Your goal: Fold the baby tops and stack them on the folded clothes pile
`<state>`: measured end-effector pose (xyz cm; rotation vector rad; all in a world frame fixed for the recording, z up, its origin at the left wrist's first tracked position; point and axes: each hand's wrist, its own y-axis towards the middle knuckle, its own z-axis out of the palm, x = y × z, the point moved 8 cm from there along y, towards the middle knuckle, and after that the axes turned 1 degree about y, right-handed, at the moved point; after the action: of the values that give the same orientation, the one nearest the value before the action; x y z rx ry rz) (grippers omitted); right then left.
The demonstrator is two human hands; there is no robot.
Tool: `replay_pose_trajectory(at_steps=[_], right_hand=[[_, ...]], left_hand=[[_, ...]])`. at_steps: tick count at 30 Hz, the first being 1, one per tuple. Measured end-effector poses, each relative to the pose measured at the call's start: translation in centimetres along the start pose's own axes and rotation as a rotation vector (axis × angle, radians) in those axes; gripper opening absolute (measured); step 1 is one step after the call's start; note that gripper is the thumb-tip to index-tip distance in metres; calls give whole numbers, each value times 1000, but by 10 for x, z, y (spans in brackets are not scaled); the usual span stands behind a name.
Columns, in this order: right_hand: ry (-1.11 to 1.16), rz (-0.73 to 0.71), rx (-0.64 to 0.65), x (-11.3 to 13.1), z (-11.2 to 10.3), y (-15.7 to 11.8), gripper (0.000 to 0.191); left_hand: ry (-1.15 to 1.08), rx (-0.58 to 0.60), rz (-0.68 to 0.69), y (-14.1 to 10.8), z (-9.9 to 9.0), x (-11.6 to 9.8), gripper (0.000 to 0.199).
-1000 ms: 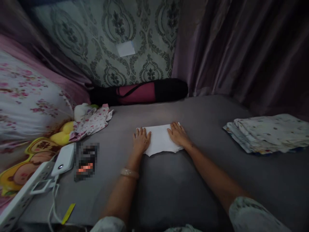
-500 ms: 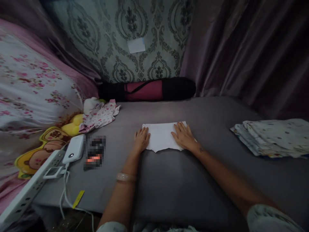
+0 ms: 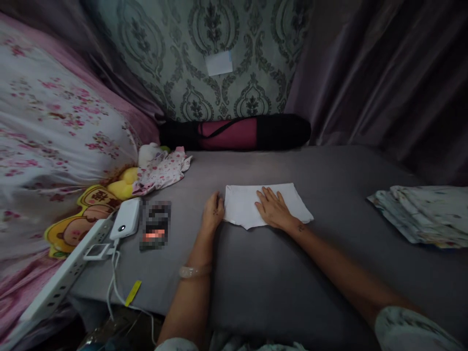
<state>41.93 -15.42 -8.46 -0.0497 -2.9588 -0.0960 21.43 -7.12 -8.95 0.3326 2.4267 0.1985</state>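
A white cloth (image 3: 243,207) lies flat on the grey surface (image 3: 278,273), its lower edge uneven. My right hand (image 3: 272,207) rests on the middle of the cloth, palm down with fingers spread. At the cloth's left edge is my left hand (image 3: 213,212), turned partly on its side with the fingers curled; the fingertips are too dark to show whether they grip the edge.
A folded stack of patterned cloth (image 3: 431,214) lies at the right. On the left are a white power bank (image 3: 126,217), a power strip (image 3: 66,278) with cables, and plush toys (image 3: 122,185). A black and red bag (image 3: 234,134) lies along the wall.
My right hand has shifted from the cloth's right part to its middle, uncovering the right end. My left hand has moved off the cloth's top to its left edge and curled. The view has turned slightly left.
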Motion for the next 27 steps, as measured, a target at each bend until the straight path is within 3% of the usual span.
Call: replay_pose_trajectory(at_steps=[5, 12, 20, 27], right_hand=[[2, -22, -49, 22, 2, 9, 58], [20, 5, -12, 24, 5, 11, 57], [122, -101, -82, 92, 9, 29, 58], [95, -117, -156, 102, 12, 30, 57]], left_hand=[[-9, -1, 2, -3, -6, -5, 38], [-7, 7, 30, -3, -2, -4, 35], [7, -4, 15, -1, -3, -1, 34], [9, 34, 38, -1, -2, -3, 35]])
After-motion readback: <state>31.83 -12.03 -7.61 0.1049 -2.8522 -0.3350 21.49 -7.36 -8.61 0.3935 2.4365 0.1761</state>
